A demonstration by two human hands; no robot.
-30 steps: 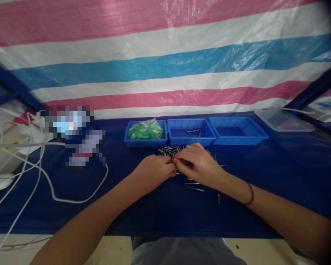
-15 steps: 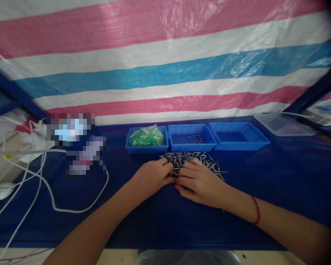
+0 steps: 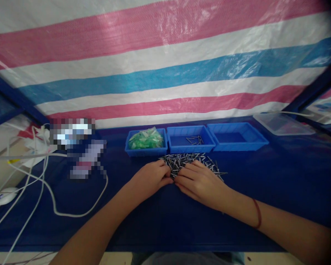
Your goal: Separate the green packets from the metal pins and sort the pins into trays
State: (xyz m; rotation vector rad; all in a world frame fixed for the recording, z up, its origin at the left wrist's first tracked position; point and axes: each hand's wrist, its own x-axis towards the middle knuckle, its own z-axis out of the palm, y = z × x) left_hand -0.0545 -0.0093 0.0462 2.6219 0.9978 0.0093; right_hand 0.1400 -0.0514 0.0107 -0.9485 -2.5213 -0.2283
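Note:
A loose pile of thin, dark metal nail-like pieces [image 3: 179, 160] lies on the blue tabletop [image 3: 160, 224]. My left hand [image 3: 150, 179] is at the pile's left front, its fingers curled in and thumb close to them. From the right, my right hand [image 3: 200, 183] reaches over the pile's front with bent fingers held together. Both sets of fingertips nearly meet at the pile, and what they hold, if anything, is hidden. Just behind the pile, the middle blue bin [image 3: 191, 149] contains several similar metal pieces [image 3: 200, 140].
A blue bin [image 3: 146, 152] on the left holds green plastic packets [image 3: 146, 139]. Another blue bin [image 3: 237, 137] stands to the right, near a clear plastic lid [image 3: 280, 124]. White cables [image 3: 79, 215] loop over the left side. A striped sheet [image 3: 160, 79] rises behind the table.
The view has shifted slightly. My right hand's fingers have drawn closer together; my left hand remains at the pile's left front.

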